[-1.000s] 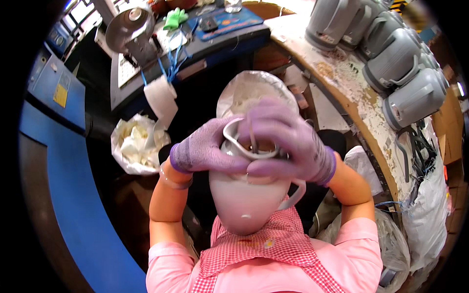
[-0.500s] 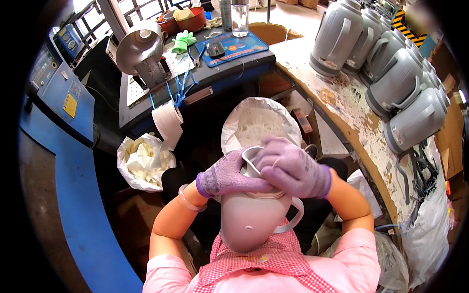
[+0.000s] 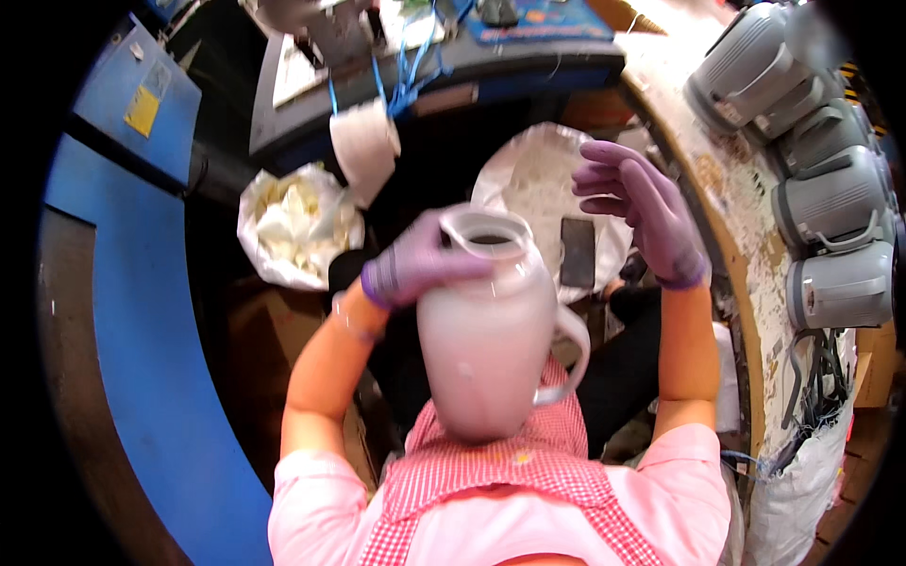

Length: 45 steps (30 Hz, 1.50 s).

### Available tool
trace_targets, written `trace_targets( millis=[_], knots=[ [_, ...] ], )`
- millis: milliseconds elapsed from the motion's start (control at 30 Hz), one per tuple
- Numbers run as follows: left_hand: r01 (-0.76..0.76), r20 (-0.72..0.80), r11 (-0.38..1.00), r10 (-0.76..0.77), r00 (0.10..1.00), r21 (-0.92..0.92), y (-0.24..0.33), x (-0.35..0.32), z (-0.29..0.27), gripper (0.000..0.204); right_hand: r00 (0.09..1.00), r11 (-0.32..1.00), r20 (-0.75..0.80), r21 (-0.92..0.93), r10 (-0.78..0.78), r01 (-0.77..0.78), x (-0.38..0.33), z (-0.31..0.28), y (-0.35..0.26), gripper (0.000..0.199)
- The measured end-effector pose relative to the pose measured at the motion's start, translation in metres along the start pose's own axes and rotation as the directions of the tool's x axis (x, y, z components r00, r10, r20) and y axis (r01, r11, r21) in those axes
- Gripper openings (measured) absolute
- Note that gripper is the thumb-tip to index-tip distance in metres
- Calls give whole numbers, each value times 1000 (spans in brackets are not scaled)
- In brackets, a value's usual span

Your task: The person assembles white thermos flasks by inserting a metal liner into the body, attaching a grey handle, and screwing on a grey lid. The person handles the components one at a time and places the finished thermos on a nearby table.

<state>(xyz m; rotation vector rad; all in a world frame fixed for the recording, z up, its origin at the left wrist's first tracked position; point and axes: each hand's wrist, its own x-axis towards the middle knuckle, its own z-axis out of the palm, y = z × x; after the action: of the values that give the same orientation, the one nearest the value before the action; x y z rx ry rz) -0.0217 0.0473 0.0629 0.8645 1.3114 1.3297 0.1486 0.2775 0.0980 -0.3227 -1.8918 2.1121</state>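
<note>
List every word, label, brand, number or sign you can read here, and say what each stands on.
No text is clear enough to read.
Yellow label on the blue cabinet: too small and blurred.
Printing on the blue mat: too blurred.
Small labels on the grey jugs: too small and blurred.
Pale jug in the left hand: no text visible.

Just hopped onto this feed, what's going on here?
A person in purple gloves has the left hand around the neck of a pale grey jug, held in front of their checked apron. The jug's mouth is uncovered, showing a dark opening. The right hand is raised off the jug, fingers spread, apparently holding nothing. More grey jugs stand or lie on the worn bench at the right.
</note>
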Motion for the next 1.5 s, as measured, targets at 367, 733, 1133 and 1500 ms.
trace_targets(
  millis=[367,733,1133,1500],
  knots=[
    [-586,-331,731,488,808,-351,-72,-82,-121,89,860,920,481,232,172,-314,-145,82,250,53],
    [-773,-507,530,588,631,-348,-57,-142,-115,84,977,646,177,-761,117,61,-148,26,116,23],
    [-813,-540,213,653,531,-542,-51,-119,-63,75,671,212,-201,-975,-714,-67,146,-201,-74,94],
    [-554,-652,741,639,408,379,-46,-120,-24,103,951,187,222,-965,216,183,23,-87,259,37]
  ],
)
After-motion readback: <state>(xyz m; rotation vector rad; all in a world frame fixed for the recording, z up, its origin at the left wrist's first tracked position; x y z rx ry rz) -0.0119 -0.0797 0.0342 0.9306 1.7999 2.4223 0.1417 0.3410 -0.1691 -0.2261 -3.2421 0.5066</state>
